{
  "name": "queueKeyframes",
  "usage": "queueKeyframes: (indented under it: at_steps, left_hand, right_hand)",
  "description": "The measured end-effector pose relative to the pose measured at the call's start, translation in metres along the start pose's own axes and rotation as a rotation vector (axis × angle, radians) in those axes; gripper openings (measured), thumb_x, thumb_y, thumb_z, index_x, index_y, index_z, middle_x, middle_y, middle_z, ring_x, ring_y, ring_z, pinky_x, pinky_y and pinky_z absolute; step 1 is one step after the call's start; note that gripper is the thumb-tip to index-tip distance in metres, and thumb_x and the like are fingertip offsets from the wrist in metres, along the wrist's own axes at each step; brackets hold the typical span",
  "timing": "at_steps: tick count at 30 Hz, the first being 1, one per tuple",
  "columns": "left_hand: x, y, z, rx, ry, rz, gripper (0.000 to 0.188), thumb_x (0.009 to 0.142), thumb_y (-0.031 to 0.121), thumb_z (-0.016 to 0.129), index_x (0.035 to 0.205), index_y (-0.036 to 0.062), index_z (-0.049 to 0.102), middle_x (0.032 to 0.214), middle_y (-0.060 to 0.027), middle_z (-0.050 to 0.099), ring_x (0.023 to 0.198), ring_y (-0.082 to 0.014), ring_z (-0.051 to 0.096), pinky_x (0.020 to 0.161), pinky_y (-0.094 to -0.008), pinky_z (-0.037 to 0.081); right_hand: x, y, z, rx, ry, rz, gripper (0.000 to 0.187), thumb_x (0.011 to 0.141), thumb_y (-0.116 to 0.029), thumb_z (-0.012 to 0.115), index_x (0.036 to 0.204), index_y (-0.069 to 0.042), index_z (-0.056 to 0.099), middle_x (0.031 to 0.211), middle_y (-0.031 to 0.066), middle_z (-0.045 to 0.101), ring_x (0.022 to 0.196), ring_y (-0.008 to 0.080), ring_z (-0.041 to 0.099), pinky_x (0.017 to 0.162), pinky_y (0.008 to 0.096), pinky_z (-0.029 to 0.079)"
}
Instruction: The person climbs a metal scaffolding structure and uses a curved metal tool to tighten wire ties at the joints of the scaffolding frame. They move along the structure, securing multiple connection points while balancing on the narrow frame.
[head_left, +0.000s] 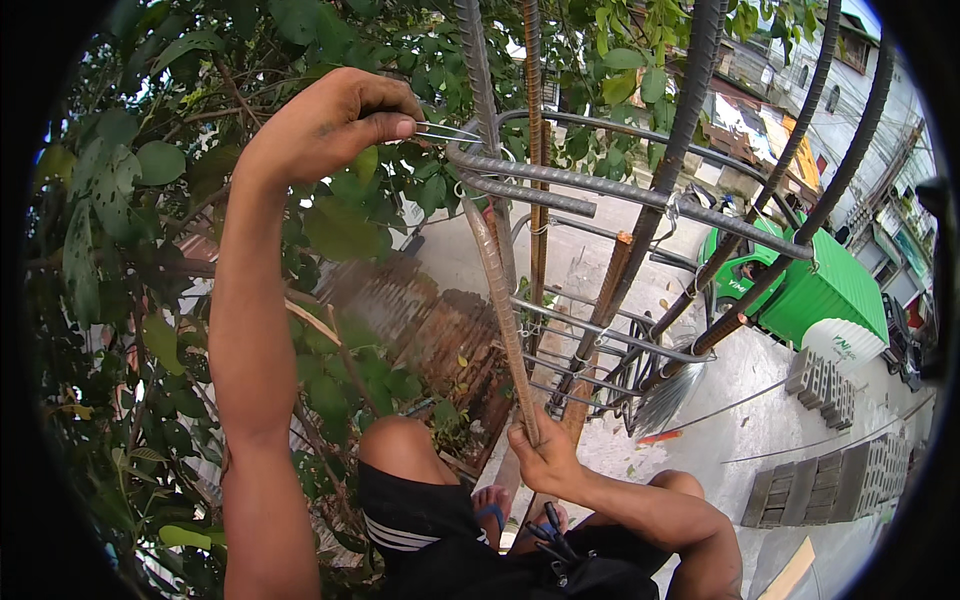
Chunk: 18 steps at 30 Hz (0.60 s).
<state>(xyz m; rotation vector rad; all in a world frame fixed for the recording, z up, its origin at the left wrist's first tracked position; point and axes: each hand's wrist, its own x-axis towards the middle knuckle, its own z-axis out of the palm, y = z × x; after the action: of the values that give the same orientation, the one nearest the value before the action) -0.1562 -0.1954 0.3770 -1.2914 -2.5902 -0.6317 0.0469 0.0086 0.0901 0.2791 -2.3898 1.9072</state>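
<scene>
Head-worn left fisheye, facing down, close to rebar cage (600, 184), pavement (725, 428) below

Left arm (255, 340) raised nearly straight, to the left of the upper steel stirrup (580, 179); the wrist bends toward it. Left hand (345, 115): level just above the stirrup's near corner, fingers curled, thumb extended against them in a pinch. Right arm (645, 515) flexed at the elbow, below the stirrup, forearm slanting up leftward. Right hand (548, 462): below the stirrup, fingers wrapped in a closed grip.
</scene>
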Motion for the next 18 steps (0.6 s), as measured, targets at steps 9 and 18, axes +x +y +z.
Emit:
queueKeyframes:
  at_steps: [9, 18]
  left_hand:
    - [-0.005, -0.003, 0.003, -0.021, 0.017, -0.031, 0.023, 0.088, 0.02, 0.059, 0.089, -0.0023, 0.057, 0.073, -0.0035, 0.052, 0.072, -0.0119, 0.047, 0.068, -0.0287, 0.04]
    - [-0.023, -0.025, 0.071, -0.365, 0.445, 0.0, 0.024, 0.092, 0.027, 0.053, 0.086, 0.0039, 0.052, 0.072, 0.0021, 0.043, 0.067, -0.0067, 0.036, 0.06, -0.0223, 0.031]
  right_hand:
    - [0.018, 0.0, 0.021, 0.696, -0.26, 0.136, 0.025, 0.093, -0.024, 0.055, 0.078, -0.005, 0.046, 0.062, -0.002, 0.043, 0.055, 0.0082, 0.038, 0.05, 0.0252, 0.032]
    - [0.057, 0.012, 0.084, 0.952, -0.554, -0.022, 0.047, 0.078, -0.002, 0.07, 0.059, -0.011, 0.028, 0.058, -0.0043, 0.031, 0.055, 0.0075, 0.032, 0.051, 0.0242, 0.029]
